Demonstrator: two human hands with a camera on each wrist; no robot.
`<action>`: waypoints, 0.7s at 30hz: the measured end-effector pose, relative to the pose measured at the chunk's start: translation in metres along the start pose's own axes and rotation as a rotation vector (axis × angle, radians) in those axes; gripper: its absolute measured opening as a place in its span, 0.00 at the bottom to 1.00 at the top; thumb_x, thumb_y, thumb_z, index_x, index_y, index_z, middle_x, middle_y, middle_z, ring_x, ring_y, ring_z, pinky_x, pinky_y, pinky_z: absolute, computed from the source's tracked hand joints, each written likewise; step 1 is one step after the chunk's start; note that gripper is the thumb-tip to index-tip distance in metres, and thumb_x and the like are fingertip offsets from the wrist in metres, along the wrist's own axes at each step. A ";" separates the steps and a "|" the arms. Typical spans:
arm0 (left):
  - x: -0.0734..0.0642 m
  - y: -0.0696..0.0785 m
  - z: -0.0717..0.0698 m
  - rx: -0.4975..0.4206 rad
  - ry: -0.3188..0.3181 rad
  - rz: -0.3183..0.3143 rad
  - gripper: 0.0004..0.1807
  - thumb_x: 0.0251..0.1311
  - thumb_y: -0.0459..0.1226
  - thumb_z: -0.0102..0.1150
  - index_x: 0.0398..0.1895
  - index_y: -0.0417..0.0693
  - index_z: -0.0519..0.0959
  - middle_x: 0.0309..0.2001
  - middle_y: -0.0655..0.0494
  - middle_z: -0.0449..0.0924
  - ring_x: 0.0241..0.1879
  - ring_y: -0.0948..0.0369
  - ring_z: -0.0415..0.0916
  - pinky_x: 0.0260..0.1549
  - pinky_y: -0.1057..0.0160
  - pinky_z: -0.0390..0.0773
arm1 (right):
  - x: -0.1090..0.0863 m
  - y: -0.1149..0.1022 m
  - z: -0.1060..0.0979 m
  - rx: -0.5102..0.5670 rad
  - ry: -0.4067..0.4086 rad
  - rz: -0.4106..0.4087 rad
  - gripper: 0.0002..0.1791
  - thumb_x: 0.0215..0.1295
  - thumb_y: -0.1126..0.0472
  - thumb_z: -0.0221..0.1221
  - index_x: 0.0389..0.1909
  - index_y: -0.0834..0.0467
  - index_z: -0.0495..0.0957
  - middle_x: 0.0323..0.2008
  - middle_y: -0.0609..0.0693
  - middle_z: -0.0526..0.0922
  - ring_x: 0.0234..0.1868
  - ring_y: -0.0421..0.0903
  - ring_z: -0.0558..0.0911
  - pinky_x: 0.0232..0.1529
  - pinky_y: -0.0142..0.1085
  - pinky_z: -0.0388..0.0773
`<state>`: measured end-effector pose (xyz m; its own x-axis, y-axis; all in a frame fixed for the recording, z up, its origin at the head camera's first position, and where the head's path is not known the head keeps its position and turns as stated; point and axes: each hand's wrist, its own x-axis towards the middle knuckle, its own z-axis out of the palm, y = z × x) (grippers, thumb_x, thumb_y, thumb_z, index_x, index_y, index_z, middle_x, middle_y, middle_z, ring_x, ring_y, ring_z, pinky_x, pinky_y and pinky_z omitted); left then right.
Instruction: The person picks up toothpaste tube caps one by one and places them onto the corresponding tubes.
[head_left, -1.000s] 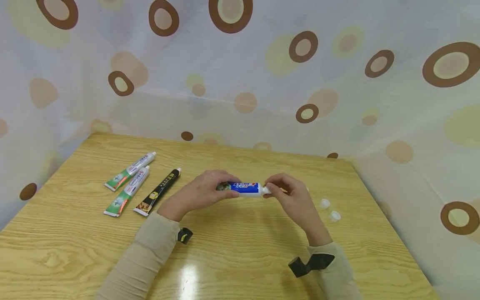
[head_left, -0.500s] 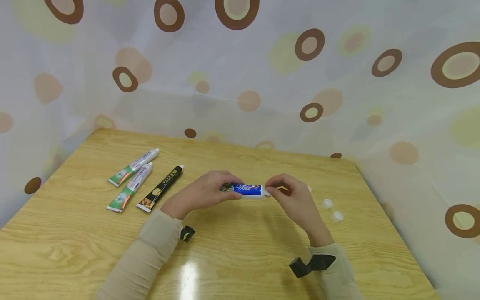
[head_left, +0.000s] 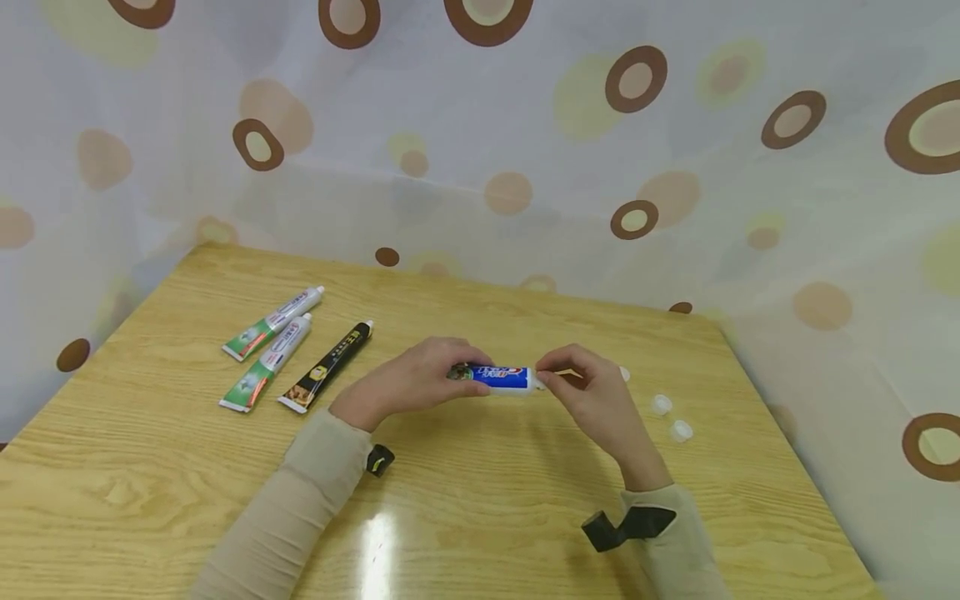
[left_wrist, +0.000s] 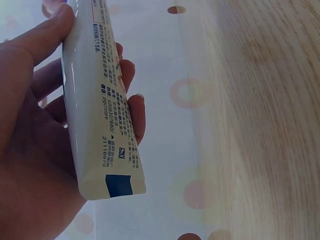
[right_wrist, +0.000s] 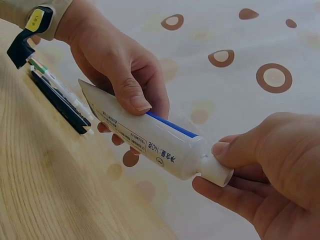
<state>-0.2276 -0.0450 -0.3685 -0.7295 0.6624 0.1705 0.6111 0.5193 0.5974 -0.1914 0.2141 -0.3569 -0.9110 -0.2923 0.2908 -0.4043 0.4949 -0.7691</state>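
My left hand (head_left: pixel 416 383) grips a blue and white toothpaste tube (head_left: pixel 504 377) around its body, thumb on one side and fingers on the other. In the left wrist view the tube's flat crimped end and printed white back face the camera. The tube lies level above the table, its neck pointing right. At that neck my right hand (head_left: pixel 596 400) pinches a white cap (right_wrist: pixel 217 171) between thumb and index finger. The right wrist view shows the cap right at the tube's shoulder, its side partly hidden by the thumb.
Two green and white toothpaste tubes (head_left: pixel 264 367) and a black tube (head_left: pixel 327 367) lie on the wooden table (head_left: pixel 465 500) at the left. Right of my right hand are loose white caps (head_left: pixel 662 405). A patterned sheet (head_left: pixel 450 108) hangs behind the table.
The view has tilted slightly, shifting everything a little to the right. My right fingers have closed in around the cap at the tube's neck, covering more of it; the left grip is unchanged.
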 end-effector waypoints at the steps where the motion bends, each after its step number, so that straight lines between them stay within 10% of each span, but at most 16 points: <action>1: 0.000 0.000 0.000 -0.005 0.000 -0.005 0.21 0.65 0.50 0.62 0.56 0.52 0.81 0.46 0.59 0.82 0.39 0.64 0.74 0.41 0.64 0.76 | 0.000 -0.001 0.000 0.003 0.000 0.000 0.05 0.68 0.64 0.62 0.42 0.55 0.82 0.43 0.49 0.84 0.46 0.41 0.82 0.48 0.30 0.81; 21: -0.001 0.007 -0.003 -0.021 0.059 0.012 0.22 0.68 0.52 0.57 0.60 0.53 0.79 0.50 0.58 0.81 0.41 0.65 0.75 0.42 0.64 0.77 | 0.002 0.000 -0.004 0.053 0.017 0.090 0.12 0.70 0.55 0.60 0.47 0.58 0.80 0.42 0.54 0.83 0.40 0.48 0.84 0.42 0.34 0.84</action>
<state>-0.2234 -0.0439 -0.3628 -0.7394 0.6354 0.2227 0.6138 0.5001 0.6109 -0.1933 0.2171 -0.3538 -0.9450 -0.2343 0.2284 -0.3161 0.4743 -0.8217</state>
